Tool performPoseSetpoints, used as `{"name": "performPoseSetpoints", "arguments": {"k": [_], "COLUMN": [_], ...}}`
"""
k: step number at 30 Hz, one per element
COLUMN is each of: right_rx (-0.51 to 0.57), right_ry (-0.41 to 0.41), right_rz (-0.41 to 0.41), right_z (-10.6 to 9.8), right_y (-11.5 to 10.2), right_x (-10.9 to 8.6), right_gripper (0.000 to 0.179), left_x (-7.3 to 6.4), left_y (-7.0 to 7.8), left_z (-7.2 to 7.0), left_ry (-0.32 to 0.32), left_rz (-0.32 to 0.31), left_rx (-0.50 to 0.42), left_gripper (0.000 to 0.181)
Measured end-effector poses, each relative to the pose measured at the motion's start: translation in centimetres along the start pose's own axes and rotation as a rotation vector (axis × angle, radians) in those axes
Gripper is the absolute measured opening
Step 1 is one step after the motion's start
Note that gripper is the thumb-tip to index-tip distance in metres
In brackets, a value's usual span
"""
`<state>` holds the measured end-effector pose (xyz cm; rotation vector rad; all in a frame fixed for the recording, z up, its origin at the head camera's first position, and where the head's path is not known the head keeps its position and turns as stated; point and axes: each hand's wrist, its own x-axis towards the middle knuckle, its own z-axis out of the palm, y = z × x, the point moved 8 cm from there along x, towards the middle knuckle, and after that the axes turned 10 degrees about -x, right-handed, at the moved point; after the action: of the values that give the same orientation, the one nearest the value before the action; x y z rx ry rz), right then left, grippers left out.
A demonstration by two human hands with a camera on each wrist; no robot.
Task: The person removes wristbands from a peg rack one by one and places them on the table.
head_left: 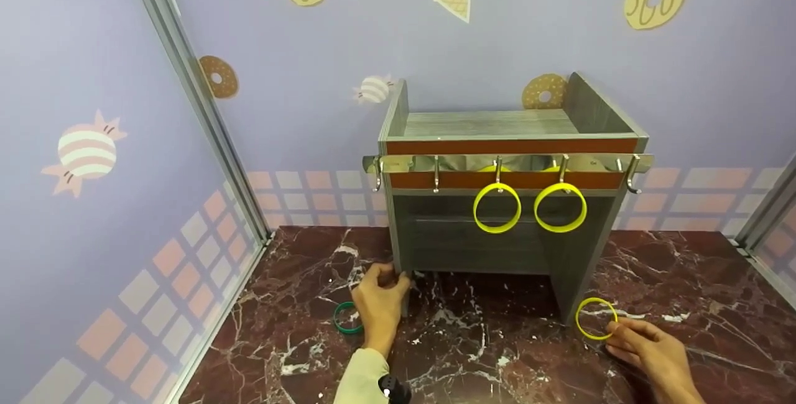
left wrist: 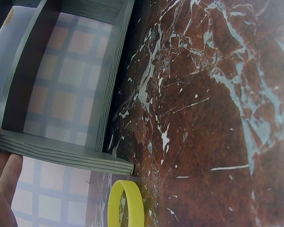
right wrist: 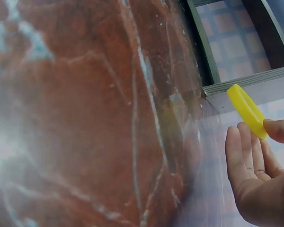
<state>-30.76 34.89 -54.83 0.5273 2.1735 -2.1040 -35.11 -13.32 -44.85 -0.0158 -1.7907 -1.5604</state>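
Observation:
A grey wooden shelf (head_left: 491, 124) stands with a metal hook rail (head_left: 404, 163) across its front. From two of the hooks hang yellow rings, a left one (head_left: 497, 230) and a right one (head_left: 561, 229). My left hand (head_left: 379, 304) grips the front edge of the left side panel (left wrist: 66, 153), thumb inside and fingers outside. Beside that hand lies a ring (head_left: 336, 317), green in the head view; the left wrist view shows a ring (left wrist: 137, 203) there that looks yellow. Right of the shelf, my right hand (head_left: 653, 351) pinches another yellow ring (right wrist: 246, 109) between thumb and fingers.
The shelf rests on a dark red marbled tabletop (head_left: 298, 354). A patterned wall (head_left: 348, 31) rises behind it, and a second wall (head_left: 93, 224) with a metal corner strip (head_left: 199, 87) bounds the left. Other hooks (head_left: 436, 174) on the rail carry nothing.

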Motion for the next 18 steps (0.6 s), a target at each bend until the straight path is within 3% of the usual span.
{"name": "performPoseSetpoints", "arguments": {"k": [11, 18], "right_rx": [-0.080, -0.179], "right_ry": [0.021, 0.047], "right_rz": [0.031, -0.026], "right_z": [-0.22, -0.15], "right_y": [0.62, 0.45], "right_x": [0.29, 0.40], "right_gripper": [0.038, 0.043], "left_x": [-0.31, -0.12], "left_y": [0.08, 0.12], "left_z": [-0.28, -0.05], "left_ry": [0.015, 0.009], "left_rz": [0.012, 0.017], "left_rx": [0.028, 0.020], "left_gripper": [0.018, 0.019]}}
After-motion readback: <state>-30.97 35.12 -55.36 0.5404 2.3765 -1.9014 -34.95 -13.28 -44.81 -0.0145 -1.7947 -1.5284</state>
